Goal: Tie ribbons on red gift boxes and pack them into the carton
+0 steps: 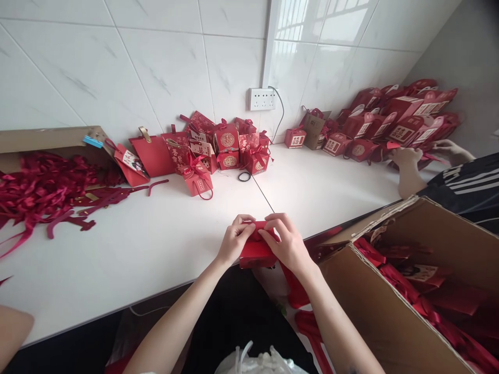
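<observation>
A small red gift box sits at the front edge of the white table, between my two hands. My left hand pinches the top of the box from the left, thumb and fingers bent over its upper panel. From the right, my right hand presses on the same top, thumb and fingertips on the red card. The fingertips of both hands nearly meet there. Beneath my right forearm hangs a red ribbon or strip. Part of the box's top is hidden by my fingers.
An open cardboard carton with red boxes stands at right. Dark red ribbons heap at left. Finished-looking red boxes line the wall under a socket strip. A co-worker's hands touch the box pile; another person's arm shows lower left.
</observation>
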Demonstrator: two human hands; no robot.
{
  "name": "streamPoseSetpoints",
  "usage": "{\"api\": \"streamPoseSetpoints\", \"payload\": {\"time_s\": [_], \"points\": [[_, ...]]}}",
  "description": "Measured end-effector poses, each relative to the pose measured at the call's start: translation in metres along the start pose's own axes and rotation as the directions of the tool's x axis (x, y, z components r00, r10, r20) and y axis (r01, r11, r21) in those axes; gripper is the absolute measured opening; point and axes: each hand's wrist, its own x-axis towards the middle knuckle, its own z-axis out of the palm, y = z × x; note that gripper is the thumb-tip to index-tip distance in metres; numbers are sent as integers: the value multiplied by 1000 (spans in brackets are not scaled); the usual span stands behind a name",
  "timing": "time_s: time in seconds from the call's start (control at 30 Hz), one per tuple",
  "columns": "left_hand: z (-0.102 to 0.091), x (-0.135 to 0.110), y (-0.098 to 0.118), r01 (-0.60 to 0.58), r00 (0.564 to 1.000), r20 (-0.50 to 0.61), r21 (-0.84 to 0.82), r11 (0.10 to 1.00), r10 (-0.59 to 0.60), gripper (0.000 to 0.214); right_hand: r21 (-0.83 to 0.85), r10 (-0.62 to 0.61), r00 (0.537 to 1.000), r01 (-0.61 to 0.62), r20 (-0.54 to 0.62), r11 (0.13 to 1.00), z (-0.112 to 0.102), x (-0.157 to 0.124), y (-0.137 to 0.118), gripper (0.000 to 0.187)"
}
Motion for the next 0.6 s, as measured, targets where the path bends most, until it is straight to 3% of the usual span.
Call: {"api": "streamPoseSetpoints", "payload": {"time_s": [0.13,0.3,0.47,0.6], "points": [[2,0,1,-2,1000,-3,16,1000,2,38,-146,-120,993,117,-11,982,-1,-6,-9,11],[0,1,1,-35,999,7,61,998,35,39,-92,-117,992,112,-53,989,2,-8,-8,14],[-13,-3,4,-138,988,-30,309,941,154,39,-86,-88,996,85,-34,993,-10,-9,-1,15],[-20,-13,10,-235,943,-90,501,833,321,30,-120,-98,995,101,35,988,-23,-13,7,16]]}}
